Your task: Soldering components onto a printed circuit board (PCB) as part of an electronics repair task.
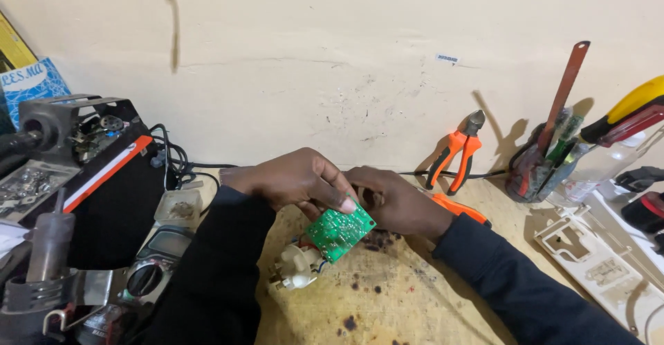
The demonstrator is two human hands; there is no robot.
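Observation:
A small green circuit board [339, 231] is held tilted above the stained wooden bench. My left hand [290, 177] pinches its upper edge with thumb and fingers. My right hand [394, 201] closes around the board's far side from behind; what its fingers hold there is hidden. Thin wires run from the board down to a white plastic part [296, 270] that hangs just above the bench [387, 296]. Both arms wear dark sleeves.
Orange-handled pliers [454, 152] lean on the wall. A holder [536, 168] with several tools stands at right, beside a white plastic panel [602, 265]. A multimeter [149, 272], a black device [104, 179] and a heat-gun-like tool [41, 262] crowd the left.

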